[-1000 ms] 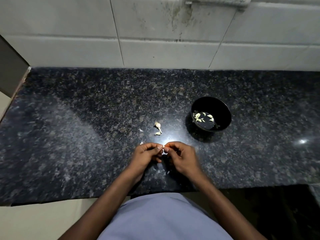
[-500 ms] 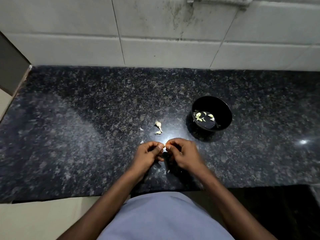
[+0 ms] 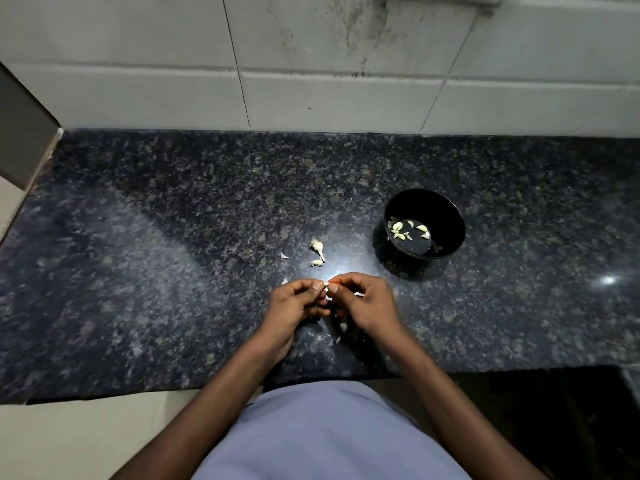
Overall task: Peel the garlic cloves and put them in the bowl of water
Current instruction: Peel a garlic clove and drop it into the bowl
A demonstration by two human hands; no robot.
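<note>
A small pale clove [image 3: 326,288] sits pinched between the fingertips of both hands, held just above the counter [image 3: 145,278] near its near edge, a little left of the scene's middle. The left hand [image 3: 294,303] curls its fingers and thumb round the clove from the left; the right hand [image 3: 367,304] does the same from the right, thumb tip against it, so the two hands meet at the clove. Most of the clove is hidden by the fingers. Under and just near of the hands lie a few thin white skins [image 3: 343,327] on the dark speckled stone. Just beyond the hands, touching nothing else, lie garlic scraps [image 3: 318,247] with a stalk-like tail, a smaller bit beside them and a flake to the left. Farther right stands a black bowl [image 3: 446,216], upright, well apart from the hands. It holds dark water [image 3: 417,242], and several pale yellow-green peeled cloves [image 3: 398,232] lie in it, mostly gathered at its left side, with two more toward the middle. Behind the counter rises a wall of large whitish tiles [image 3: 166,95], stained with dark streaks near the top.
</note>
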